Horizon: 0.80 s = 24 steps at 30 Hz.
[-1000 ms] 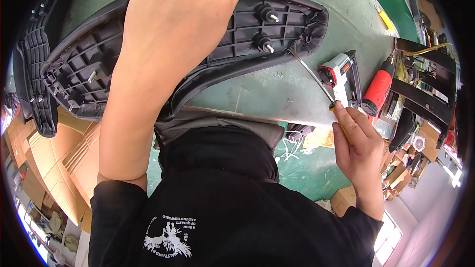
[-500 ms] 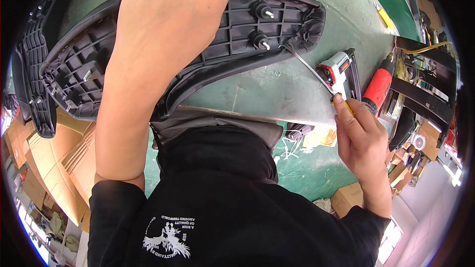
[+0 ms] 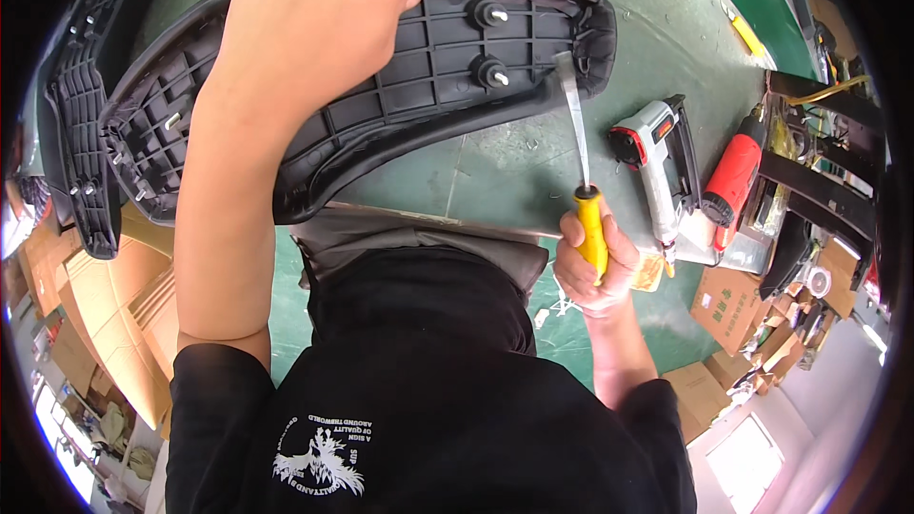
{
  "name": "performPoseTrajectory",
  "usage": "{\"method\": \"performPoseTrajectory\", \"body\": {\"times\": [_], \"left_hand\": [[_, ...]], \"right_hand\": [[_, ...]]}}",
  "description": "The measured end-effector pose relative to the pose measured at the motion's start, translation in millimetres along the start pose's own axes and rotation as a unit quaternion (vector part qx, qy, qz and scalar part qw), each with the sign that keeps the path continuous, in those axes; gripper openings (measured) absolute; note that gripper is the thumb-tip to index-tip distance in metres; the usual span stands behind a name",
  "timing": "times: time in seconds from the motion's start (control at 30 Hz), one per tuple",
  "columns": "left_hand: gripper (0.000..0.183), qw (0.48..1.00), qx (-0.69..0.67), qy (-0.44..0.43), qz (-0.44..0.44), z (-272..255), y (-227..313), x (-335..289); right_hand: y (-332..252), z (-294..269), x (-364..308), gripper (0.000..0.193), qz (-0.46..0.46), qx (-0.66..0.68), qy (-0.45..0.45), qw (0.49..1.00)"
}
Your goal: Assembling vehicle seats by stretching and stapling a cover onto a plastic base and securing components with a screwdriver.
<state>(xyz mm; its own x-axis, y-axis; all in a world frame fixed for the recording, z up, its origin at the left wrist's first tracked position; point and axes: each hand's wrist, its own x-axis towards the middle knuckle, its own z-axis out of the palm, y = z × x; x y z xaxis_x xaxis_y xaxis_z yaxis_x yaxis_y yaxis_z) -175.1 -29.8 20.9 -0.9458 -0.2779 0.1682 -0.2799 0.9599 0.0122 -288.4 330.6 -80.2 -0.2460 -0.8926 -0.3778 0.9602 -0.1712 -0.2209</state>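
A long curved black upholstered panel (image 3: 438, 48) lies underside up on the green bench, showing ribbed plastic, metal studs and round black mounts. Its covering is folded over the rim and bunched at the right end. My left hand (image 3: 328, 5) reaches across the panel, fingers curled at its far rim; the fingertips are partly hidden. A yellow-handled screwdriver (image 3: 592, 233) with a flat steel blade is gripped in my right hand (image 3: 600, 271), off the bench's near edge. Its blade points away from me, and the blurred tip overlaps the panel's right end; I cannot tell whether they touch.
A grey and red staple gun (image 3: 655, 148) rests right of the panel, beside a red power tool (image 3: 735, 171). Farther back lies a yellow-handled tool (image 3: 747, 36). Another black ribbed panel (image 3: 81, 124) stands at the left. Cardboard boxes (image 3: 728, 309) sit below the bench.
My right hand has moved left and nearer to me, turning the screwdriver more upright, its tip out of the covering's fold. The panel has shifted and turned slightly, with my left hand still on it.
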Motion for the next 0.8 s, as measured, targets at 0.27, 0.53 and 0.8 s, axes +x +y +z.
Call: {"method": "performPoseTrajectory", "body": {"times": [0.27, 0.53, 0.8], "left_hand": [[0.02, 0.995, 0.037, 0.088, 0.042, 29, -15, -6], [0.031, 0.988, 0.127, 0.091, 0.01, 7, 26, -26], [0.029, 0.992, 0.075, 0.072, 0.074, 3, 24, -31]], "right_hand": [[-56, 36, -26, 0.061, -0.125, -0.375, -0.012, 0.918], [-114, 78, -129, 0.052, 0.104, -0.786, 0.062, 0.606], [-136, 56, -74, 0.049, -0.295, -0.802, 0.261, 0.45]]}}
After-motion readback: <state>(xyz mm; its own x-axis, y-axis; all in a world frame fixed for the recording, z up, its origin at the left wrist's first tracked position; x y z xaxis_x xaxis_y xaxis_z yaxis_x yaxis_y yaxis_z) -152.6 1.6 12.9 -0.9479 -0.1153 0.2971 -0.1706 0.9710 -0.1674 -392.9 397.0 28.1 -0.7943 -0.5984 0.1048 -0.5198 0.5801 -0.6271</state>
